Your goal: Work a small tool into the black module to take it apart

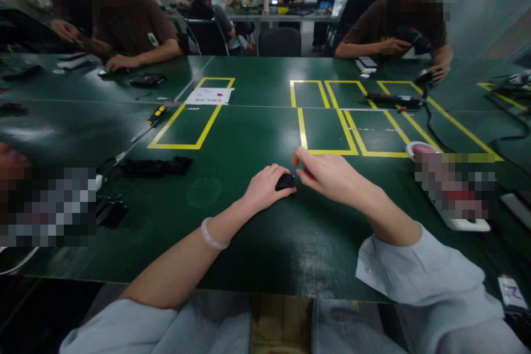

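My left hand (pixel 267 188), with a pale bracelet on its wrist, rests on the green table. Its thumb and fingers close around a small black object (pixel 286 182), smooth and rounded, whose kind I cannot make out. Just to the right is my right hand (pixel 326 176), its fingers curled into a pinch close to the black object's right end. A dark bit shows under those fingers, but what they hold is mostly hidden.
Yellow tape outlines (pixel 327 151) mark the green table (pixel 249 133). A yellow-black screwdriver (pixel 157 115), a white paper sheet (pixel 209 96) and a black strip-like part (pixel 157 166) lie to the left. At right lies a white-edged case (pixel 468 225). Two people sit opposite.
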`<action>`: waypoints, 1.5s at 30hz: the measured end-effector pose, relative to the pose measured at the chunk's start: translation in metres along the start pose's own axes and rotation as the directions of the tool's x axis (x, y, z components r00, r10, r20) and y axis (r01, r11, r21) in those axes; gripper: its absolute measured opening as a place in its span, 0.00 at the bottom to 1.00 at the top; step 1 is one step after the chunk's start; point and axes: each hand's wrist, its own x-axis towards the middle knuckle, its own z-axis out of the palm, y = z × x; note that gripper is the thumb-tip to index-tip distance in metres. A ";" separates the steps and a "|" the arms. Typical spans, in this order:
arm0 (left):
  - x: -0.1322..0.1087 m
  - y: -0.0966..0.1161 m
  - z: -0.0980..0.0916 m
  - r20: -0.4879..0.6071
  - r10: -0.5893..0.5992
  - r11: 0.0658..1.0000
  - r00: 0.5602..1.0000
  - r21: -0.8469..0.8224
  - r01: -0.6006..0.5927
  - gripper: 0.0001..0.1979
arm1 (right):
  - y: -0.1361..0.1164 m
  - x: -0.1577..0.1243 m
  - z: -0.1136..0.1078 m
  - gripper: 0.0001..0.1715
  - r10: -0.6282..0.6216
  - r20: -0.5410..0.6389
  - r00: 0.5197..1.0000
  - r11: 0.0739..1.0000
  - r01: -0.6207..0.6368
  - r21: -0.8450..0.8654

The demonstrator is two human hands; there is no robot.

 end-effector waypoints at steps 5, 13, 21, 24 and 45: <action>0.000 -0.001 0.002 0.001 -0.007 1.000 1.000 -0.002 0.007 0.20 | -0.003 -0.001 -0.003 0.11 0.005 -0.004 1.000 0.999 -0.005 0.038; 0.000 -0.002 0.003 -0.009 0.000 1.000 1.000 0.000 0.000 0.19 | -0.005 0.000 -0.004 0.16 0.017 -0.002 1.000 0.999 -0.017 0.039; 0.000 0.000 -0.001 0.002 -0.004 1.000 1.000 -0.009 0.004 0.20 | -0.001 0.000 -0.002 0.11 0.002 0.006 1.000 1.000 -0.002 0.014; 0.000 0.000 -0.001 -0.003 -0.004 1.000 1.000 -0.012 0.004 0.19 | -0.002 -0.001 -0.003 0.11 -0.006 -0.001 1.000 1.000 0.006 0.031; 0.000 -0.002 0.002 -0.012 0.010 1.000 1.000 0.003 -0.010 0.20 | -0.003 0.000 -0.003 0.10 0.013 -0.016 1.000 1.000 -0.013 0.022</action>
